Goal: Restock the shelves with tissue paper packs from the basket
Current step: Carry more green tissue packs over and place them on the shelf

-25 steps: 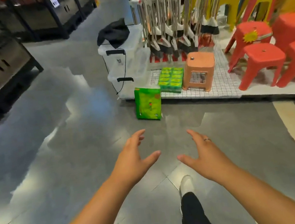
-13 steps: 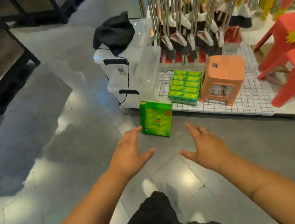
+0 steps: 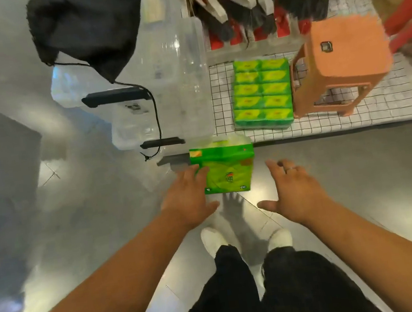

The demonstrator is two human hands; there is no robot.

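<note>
Hands sit closer now to standing tissue pack — left hand spread at its left edge, right hand spread nearby, apart — risk: one-sided push may topple it.

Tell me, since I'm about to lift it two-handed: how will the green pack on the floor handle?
Probably light and squashy: the pack is wrapped tissue, its top flap crumpled. The glossy wrap may be slippery, so pressing from both sides with left hand and right hand seems wise. Standing upright, it could tip if nudged.
</note>
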